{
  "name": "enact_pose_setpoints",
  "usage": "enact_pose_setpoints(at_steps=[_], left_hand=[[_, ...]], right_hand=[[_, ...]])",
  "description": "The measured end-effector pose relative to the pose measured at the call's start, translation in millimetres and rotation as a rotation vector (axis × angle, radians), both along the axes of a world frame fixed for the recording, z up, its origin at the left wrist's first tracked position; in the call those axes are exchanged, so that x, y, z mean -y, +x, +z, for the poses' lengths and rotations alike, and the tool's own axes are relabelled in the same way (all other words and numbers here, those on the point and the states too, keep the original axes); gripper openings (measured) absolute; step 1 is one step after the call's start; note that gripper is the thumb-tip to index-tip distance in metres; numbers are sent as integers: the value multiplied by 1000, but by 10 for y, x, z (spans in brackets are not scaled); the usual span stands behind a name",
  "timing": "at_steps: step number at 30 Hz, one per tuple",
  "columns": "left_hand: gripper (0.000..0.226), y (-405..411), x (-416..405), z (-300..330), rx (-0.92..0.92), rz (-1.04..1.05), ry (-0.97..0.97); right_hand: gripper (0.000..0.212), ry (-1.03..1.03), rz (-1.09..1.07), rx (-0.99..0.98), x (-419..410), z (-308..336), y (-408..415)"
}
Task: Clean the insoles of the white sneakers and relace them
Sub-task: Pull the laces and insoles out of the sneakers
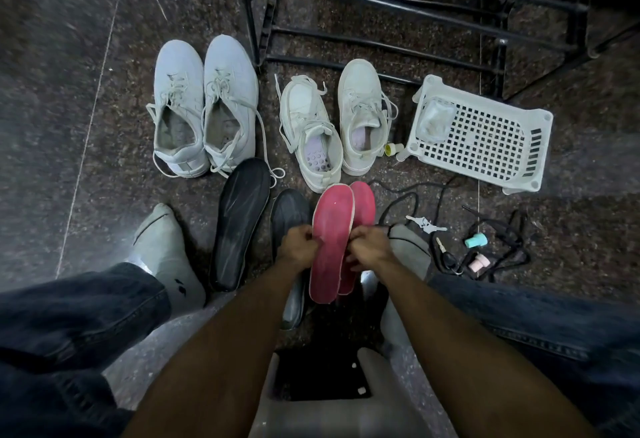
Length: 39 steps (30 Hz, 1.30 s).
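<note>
Left hand (298, 243): your fingers pinch the two pink foam insoles (332, 243) at their left edge.
Right hand (367, 246): clenched on their right edge.
Beyond: cream laced sneakers (337, 124).
Left: two black insoles (242, 219).
Right: white perforated plastic basket (485, 139), keys (426, 224).

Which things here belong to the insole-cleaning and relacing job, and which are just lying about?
Job: red insoles, gripped by left hand and right hand; black insoles; two white sneaker pairs.

Lying about: basket, keys, shoe rack.

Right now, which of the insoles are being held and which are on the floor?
The two pink insoles are held between the left hand and the right hand; the two black ones lie on the floor.
</note>
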<state>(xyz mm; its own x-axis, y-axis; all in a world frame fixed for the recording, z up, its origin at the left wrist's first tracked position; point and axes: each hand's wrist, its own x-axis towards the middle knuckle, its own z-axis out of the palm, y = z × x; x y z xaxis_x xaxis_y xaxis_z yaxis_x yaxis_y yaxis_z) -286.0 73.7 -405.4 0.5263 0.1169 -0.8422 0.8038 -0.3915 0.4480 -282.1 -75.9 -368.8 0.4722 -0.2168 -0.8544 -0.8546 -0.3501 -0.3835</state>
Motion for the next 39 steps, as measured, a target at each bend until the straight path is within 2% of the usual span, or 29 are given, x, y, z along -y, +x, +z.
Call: enact_pose_setpoints(at_steps=[2, 5, 9, 13, 17, 18, 21, 22, 25, 31, 35, 37, 39], left_hand=[[14, -10, -40, 61, -18, -30, 40], [17, -21, -57, 93, -20, -31, 63], [10, -28, -66, -12, -30, -45, 73], [24, -12, -66, -39, -26, -71, 97], [24, 10, 14, 166, -17, -136, 142], [23, 1, 49, 193, -10, -159, 157], [24, -25, 175, 225, 23, -215, 181], [25, -21, 210, 225, 31, -221, 203], [31, 33, 250, 246, 24, -267, 319], [32, 84, 230, 370, 114, -417, 454], [33, 30, 207, 399, 155, -365, 446], [32, 38, 187, 437, 176, -345, 450], [29, 86, 167, 502, 238, -318, 444]], right_hand=[[21, -186, -21, 48, 83, -79, 28], [39, -344, 49, 25, 177, -152, 51], [39, -291, 89, -61, 208, -569, 24], [24, -278, 69, -84, 165, -275, 152], [42, -429, 33, -1, 437, -384, 138], [41, -467, 46, 14, 483, -402, 134], [13, -392, 94, 3, 403, -45, 150], [10, -347, 113, -13, 386, -19, 142], [14, -358, 171, -22, 341, -47, 82], [46, -584, 372, 69, 274, 85, 48], [37, -428, 640, -12, 203, 114, 63], [38, -361, 653, -35, 181, 132, 73], [36, -384, 587, -13, 196, 160, 111]])
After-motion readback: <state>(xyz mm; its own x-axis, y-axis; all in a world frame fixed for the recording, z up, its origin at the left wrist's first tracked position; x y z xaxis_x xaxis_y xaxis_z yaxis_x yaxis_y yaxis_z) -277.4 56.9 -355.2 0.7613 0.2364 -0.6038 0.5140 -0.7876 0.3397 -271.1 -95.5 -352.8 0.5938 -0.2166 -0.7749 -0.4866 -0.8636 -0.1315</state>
